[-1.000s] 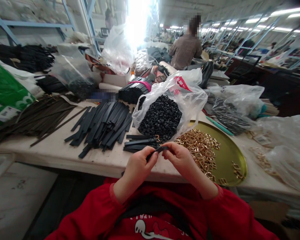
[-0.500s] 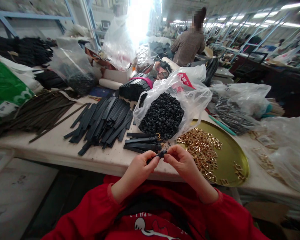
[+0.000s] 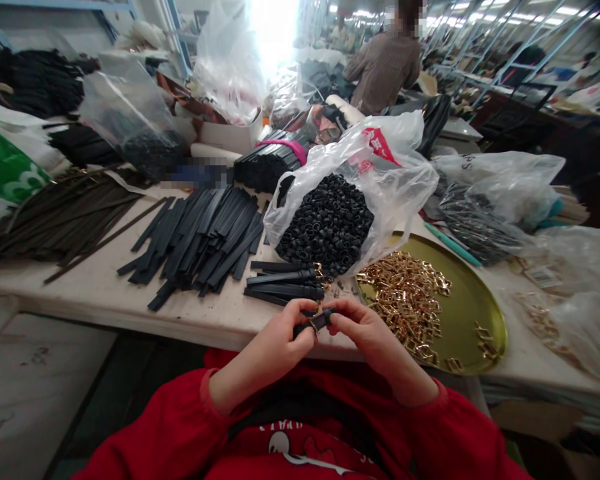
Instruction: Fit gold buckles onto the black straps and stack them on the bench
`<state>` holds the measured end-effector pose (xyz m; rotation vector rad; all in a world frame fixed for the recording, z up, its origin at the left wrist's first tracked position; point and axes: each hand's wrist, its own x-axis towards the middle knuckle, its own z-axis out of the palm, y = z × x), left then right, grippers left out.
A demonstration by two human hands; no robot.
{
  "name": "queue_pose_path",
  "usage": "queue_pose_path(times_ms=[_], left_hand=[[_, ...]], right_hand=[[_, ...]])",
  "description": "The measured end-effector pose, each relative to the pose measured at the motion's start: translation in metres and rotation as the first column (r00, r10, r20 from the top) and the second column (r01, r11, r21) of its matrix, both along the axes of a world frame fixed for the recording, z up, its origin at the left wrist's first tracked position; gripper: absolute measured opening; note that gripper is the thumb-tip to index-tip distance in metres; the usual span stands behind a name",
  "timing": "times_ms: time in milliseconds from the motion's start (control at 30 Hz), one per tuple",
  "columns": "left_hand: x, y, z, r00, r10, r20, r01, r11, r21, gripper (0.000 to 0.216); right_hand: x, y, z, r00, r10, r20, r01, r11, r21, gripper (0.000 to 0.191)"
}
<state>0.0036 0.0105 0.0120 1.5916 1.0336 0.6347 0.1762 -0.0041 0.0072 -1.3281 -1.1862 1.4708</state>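
Note:
Between my hands, just over the table's front edge, is a black strap (image 3: 322,320) with a gold buckle on it. My left hand (image 3: 293,330) pinches the strap at the buckle side. My right hand (image 3: 353,320) grips it from the other side, fingertips on what looks like a black loop around the strap. Right behind my hands lie several finished-looking black straps (image 3: 283,283) with gold buckles at their right ends. A clear plastic bag (image 3: 400,177) full of small black loops (image 3: 330,223) stands open beyond them. To the right, gold buckles (image 3: 405,300) are heaped on a round tray (image 3: 473,303).
Loose black straps (image 3: 205,240) are spread left of centre, with brown strips (image 3: 70,217) farther left. A teal pen-like tool (image 3: 453,244) lies behind the tray. Plastic bags (image 3: 505,177) crowd the right side. A co-worker (image 3: 386,67) is at the back.
The held strap has turned so that its gold buckle now shows between my hands. My fingers have shifted slightly along it, and the camera view has tilted a little.

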Motion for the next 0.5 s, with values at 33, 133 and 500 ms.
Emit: queue_pose_path(times_ms=[33, 133, 500], left_hand=[[-0.001, 0.000, 0.000, 1.000, -0.007, 0.007, 0.007, 1.000, -0.018, 0.032], [-0.003, 0.001, -0.001, 1.000, -0.005, 0.003, 0.005, 0.999, -0.034, 0.029], [-0.005, 0.002, -0.002, 0.967, 0.129, -0.220, -0.121, 0.991, 0.052, 0.014]], right_hand=[[-0.001, -0.001, 0.000, 1.000, -0.008, -0.029, 0.007, 1.000, -0.026, 0.021], [-0.007, -0.005, 0.000, 0.997, -0.007, -0.078, 0.004, 0.999, -0.045, 0.026], [-0.014, -0.016, -0.014, 0.816, -0.213, -0.537, 0.076, 0.961, -0.265, 0.032]])
